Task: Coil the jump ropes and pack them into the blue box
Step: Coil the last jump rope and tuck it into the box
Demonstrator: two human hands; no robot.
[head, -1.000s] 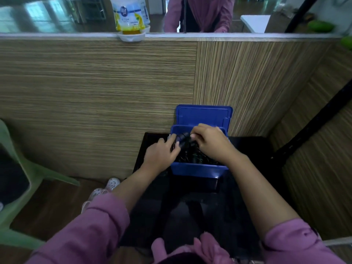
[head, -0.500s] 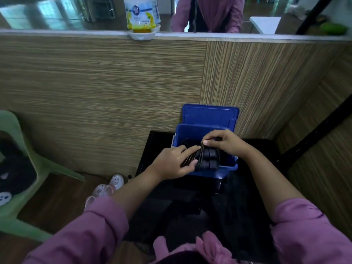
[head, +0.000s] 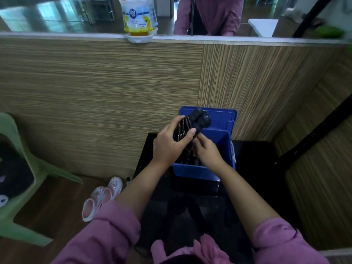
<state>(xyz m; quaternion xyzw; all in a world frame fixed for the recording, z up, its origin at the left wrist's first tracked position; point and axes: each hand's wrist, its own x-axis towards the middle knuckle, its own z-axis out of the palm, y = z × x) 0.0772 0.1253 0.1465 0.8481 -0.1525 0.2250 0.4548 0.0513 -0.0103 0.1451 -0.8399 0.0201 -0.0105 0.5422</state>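
A coiled black jump rope (head: 196, 121) with two thick black handles sticks up above the open blue box (head: 196, 171). My left hand (head: 169, 143) grips the coil around its middle, thumb across the front. My right hand (head: 206, 151) is just below and to the right, fingers curled and pinching the lower part of the rope over the box's opening. More dark rope lies inside the box, mostly hidden by my hands. The box's blue lid (head: 222, 119) stands up behind it against the wooden wall.
The box sits on a black table (head: 253, 168) set in a corner of wood-panelled walls. A green plastic chair (head: 22, 187) stands at the left, and pink clogs (head: 102, 197) lie on the floor. An air freshener (head: 139, 20) rests on the ledge above.
The coiled rope has been lifted up out of the box in my left hand. My right hand has dropped from the top of the bundle to its lower part.
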